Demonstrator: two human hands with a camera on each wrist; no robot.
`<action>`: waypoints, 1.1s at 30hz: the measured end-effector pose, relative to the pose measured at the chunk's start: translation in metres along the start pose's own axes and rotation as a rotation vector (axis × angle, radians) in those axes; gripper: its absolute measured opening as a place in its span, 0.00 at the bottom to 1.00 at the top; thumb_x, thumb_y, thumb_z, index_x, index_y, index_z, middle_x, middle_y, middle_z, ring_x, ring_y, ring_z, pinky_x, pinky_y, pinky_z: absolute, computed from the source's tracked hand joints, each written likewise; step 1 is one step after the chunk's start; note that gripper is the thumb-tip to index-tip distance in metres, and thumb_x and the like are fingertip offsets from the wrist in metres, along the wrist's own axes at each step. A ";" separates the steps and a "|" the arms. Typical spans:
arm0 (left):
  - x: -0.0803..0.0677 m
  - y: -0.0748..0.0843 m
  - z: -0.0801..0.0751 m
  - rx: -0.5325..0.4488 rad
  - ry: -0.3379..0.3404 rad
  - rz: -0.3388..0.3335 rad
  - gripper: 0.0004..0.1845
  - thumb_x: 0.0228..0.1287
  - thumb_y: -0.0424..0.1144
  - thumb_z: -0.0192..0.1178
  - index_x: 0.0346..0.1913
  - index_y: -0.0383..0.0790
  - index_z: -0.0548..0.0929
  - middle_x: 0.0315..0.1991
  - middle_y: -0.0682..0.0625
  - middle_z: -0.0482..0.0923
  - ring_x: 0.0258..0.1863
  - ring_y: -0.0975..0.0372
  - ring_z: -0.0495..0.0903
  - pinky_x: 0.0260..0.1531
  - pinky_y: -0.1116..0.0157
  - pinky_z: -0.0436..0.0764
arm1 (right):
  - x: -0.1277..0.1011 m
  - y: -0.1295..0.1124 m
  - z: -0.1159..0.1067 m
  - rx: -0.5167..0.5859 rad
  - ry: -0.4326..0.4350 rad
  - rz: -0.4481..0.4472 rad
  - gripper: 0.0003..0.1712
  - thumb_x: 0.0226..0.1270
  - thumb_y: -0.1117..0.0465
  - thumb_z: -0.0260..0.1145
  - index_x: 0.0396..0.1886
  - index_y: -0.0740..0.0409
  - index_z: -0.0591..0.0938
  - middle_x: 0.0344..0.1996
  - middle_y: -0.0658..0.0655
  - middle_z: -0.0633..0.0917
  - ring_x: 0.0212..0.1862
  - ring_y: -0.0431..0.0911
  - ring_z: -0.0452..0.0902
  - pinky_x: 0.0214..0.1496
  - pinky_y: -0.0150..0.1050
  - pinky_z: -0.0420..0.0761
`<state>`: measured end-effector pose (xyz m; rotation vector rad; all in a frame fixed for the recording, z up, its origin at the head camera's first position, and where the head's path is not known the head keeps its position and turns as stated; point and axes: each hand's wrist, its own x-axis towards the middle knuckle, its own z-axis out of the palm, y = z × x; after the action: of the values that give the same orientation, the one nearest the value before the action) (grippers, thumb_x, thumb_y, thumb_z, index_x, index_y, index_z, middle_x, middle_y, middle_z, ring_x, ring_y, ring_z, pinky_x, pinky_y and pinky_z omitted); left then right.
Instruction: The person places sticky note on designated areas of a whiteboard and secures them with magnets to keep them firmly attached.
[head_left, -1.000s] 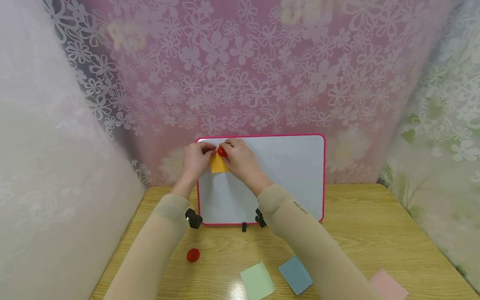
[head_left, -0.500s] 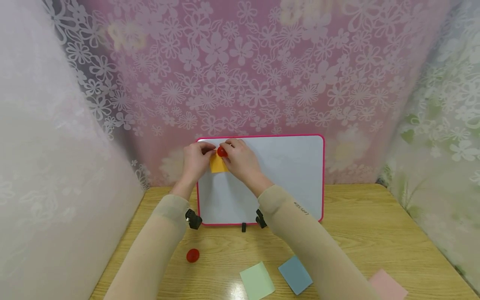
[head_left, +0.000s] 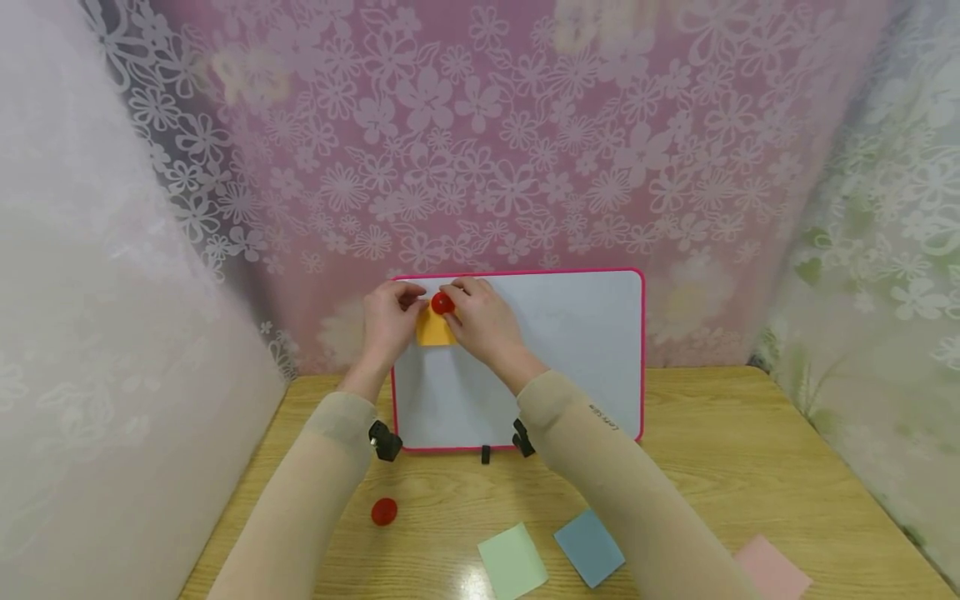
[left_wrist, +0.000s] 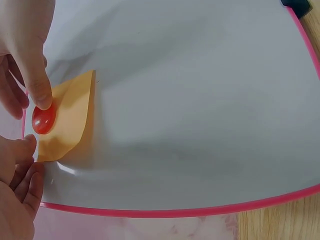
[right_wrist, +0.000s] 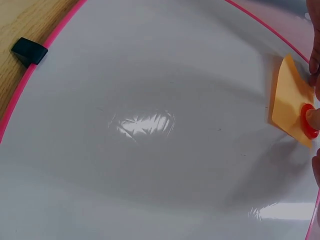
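A white board with a pink frame (head_left: 570, 350) stands upright at the back of the table. An orange sticky note (head_left: 435, 331) lies flat near its upper left corner, also seen in the left wrist view (left_wrist: 70, 117) and the right wrist view (right_wrist: 286, 102). A red round magnet (head_left: 442, 302) sits on the note's top edge. My right hand (head_left: 480, 321) pinches the magnet (left_wrist: 43, 120) with its fingertips (left_wrist: 41, 95). My left hand (head_left: 388, 321) holds the note's left corner between thumb (left_wrist: 26, 146) and finger.
On the wooden table (head_left: 712, 467) in front of the board lie a second red magnet (head_left: 384, 511), a green note (head_left: 512, 560), a blue note (head_left: 589, 547) and a pink note (head_left: 772, 569). Black feet (head_left: 386, 440) prop up the board. Floral curtains close in the back and both sides.
Both hands stay on the note and magnet. Only the head view has shifted slightly.
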<state>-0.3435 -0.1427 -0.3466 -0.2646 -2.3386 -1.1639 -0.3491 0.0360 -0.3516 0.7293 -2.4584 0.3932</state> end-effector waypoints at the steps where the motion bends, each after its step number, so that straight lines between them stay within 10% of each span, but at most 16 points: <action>1: 0.000 0.000 0.000 0.000 0.002 0.002 0.07 0.72 0.30 0.70 0.49 0.33 0.92 0.45 0.42 0.87 0.43 0.51 0.84 0.48 0.57 0.89 | 0.000 0.000 0.000 -0.001 0.002 -0.001 0.27 0.73 0.57 0.76 0.68 0.59 0.84 0.62 0.59 0.84 0.64 0.53 0.78 0.69 0.42 0.79; 33: -0.022 -0.006 0.008 -0.128 0.154 0.077 0.11 0.71 0.31 0.71 0.52 0.30 0.90 0.49 0.39 0.83 0.50 0.48 0.79 0.52 0.52 0.83 | -0.026 0.018 -0.002 0.091 0.111 -0.042 0.22 0.72 0.61 0.74 0.64 0.60 0.86 0.57 0.60 0.85 0.59 0.54 0.81 0.67 0.43 0.81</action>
<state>-0.3299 -0.1387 -0.3667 -0.2959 -2.1064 -1.2530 -0.3400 0.0623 -0.3673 0.7746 -2.3302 0.5186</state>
